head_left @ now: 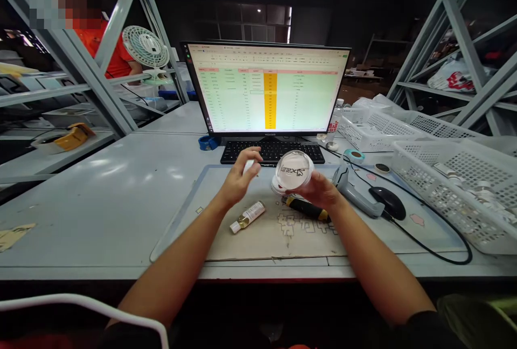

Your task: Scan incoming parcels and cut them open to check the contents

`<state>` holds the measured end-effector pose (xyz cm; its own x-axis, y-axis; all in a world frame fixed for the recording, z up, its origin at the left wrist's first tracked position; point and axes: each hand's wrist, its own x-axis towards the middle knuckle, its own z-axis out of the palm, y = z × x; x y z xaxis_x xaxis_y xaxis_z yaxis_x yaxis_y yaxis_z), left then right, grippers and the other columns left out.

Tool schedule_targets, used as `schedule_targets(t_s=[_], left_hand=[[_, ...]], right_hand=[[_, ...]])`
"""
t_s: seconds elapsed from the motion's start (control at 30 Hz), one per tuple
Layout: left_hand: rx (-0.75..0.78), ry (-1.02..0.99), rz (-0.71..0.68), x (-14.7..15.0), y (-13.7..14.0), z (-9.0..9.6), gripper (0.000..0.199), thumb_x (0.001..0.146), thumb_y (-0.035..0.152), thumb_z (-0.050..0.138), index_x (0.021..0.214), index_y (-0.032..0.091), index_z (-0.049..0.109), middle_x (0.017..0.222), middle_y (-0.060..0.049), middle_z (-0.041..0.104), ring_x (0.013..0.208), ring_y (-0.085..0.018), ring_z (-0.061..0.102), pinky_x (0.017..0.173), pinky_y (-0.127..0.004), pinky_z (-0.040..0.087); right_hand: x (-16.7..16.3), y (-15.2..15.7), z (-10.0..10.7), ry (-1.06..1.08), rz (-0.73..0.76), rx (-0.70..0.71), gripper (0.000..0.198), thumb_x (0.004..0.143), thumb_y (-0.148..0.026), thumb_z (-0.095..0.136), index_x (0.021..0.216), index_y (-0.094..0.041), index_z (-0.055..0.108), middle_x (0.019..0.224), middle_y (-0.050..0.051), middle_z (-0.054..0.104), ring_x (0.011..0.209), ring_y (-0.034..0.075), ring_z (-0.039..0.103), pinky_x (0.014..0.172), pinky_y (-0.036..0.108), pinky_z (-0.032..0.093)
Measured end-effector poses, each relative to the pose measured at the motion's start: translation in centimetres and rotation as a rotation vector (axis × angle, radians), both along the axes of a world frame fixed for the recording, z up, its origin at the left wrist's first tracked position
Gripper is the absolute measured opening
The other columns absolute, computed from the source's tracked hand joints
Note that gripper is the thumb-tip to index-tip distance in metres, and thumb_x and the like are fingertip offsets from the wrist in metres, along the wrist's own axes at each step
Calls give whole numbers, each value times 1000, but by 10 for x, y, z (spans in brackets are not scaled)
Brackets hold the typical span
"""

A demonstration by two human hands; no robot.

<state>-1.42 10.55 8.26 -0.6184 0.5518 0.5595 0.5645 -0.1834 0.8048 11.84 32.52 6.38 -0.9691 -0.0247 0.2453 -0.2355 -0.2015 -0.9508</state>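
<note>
My right hand point(319, 190) is closed around a round, clear-topped container point(294, 170) with dark lettering on its face, tilted toward me above the mat. Part of a pale round rim shows just below it; I cannot tell whether it belongs to the same container. To its left, my left hand point(238, 178) is raised with bent fingers, a small white piece point(249, 166) between thumb and fingers. A small bottle point(248, 217) of yellowish liquid with a white cap lies on the desk mat point(242, 246). Beneath my right hand lies a black and yellow handled tool point(307, 208), partly hidden.
A monitor point(266, 90) with a spreadsheet stands behind a black keyboard point(234, 152). On the right are a grey barcode scanner point(357, 195), a black mouse point(388, 202), cables and white baskets point(456, 203). A person in red point(95, 39) is beyond the left frame, near a fan point(145, 46).
</note>
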Motion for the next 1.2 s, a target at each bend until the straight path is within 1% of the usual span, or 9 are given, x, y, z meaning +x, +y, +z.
schedule_targets(t_s=[0.13, 0.33, 0.43, 0.53, 0.6, 0.77, 0.87, 1.03, 1.2], left_hand=[[-87, 439, 33, 26, 2, 4, 26, 96, 50, 71, 94, 24, 69, 146, -12, 59, 139, -32, 53, 122, -53, 39], [-281, 668, 155, 16, 2, -3, 18, 99, 41, 68, 102, 25, 74, 147, -11, 62, 141, -36, 48, 121, -59, 37], [-402, 729, 115, 7, 1, -7, 18, 100, 35, 64, 108, 24, 74, 146, -11, 63, 139, -38, 49, 117, -62, 41], [-424, 781, 106, 4, 1, -9, 20, 102, 32, 58, 105, 22, 75, 145, -11, 64, 140, -38, 49, 117, -63, 41], [-372, 794, 98, 3, 1, -8, 22, 103, 29, 55, 101, 22, 76, 142, -11, 66, 139, -36, 50, 118, -61, 41], [-134, 662, 106, -8, 0, -9, 24, 98, 26, 58, 112, 20, 76, 135, -12, 69, 127, -29, 62, 112, -49, 51], [-77, 599, 136, -16, -1, -11, 29, 96, 29, 61, 119, 18, 75, 133, -13, 69, 123, -28, 65, 107, -45, 55], [-144, 747, 209, -9, 1, -8, 22, 95, 23, 58, 105, 20, 77, 130, -11, 70, 129, -31, 60, 112, -51, 49], [-369, 861, 352, 14, 6, -10, 12, 93, 23, 64, 95, 24, 76, 134, -7, 71, 137, -40, 52, 108, -60, 44]], right_hand=[[1, -5, -1, -28, 88, -40, 82, 75, -74, 79, 139, -25, 63, 137, 13, 68, 119, 32, 68, 97, 50, 61], [-4, -18, 2, -12, -144, 170, 83, 69, -50, 96, 140, -28, 57, 130, 9, 67, 110, 25, 69, 95, 44, 62], [-3, -17, 2, -57, -237, 338, 93, 64, -47, 100, 142, -27, 54, 125, 9, 66, 101, 23, 69, 91, 44, 63], [-2, -16, 1, -92, -244, 398, 95, 63, -47, 100, 142, -25, 53, 121, 9, 67, 95, 22, 70, 86, 42, 63], [-3, -13, 0, -86, -229, 349, 91, 63, -47, 100, 139, -25, 56, 118, 8, 69, 96, 22, 70, 87, 41, 63], [-1, -1, 5, -78, -42, 7, 76, 70, -67, 91, 127, -22, 68, 117, 10, 74, 100, 26, 72, 85, 42, 65], [1, 3, 7, -75, 3, -53, 74, 73, -71, 86, 124, -20, 70, 114, 10, 76, 98, 26, 73, 83, 41, 66], [-2, -1, 4, -45, -88, 75, 81, 71, -69, 90, 132, -21, 65, 118, 10, 76, 98, 26, 75, 82, 41, 66], [-7, -6, -3, -99, -210, 310, 86, 68, -74, 89, 127, -18, 62, 92, 7, 76, 80, 24, 75, 70, 36, 64]])
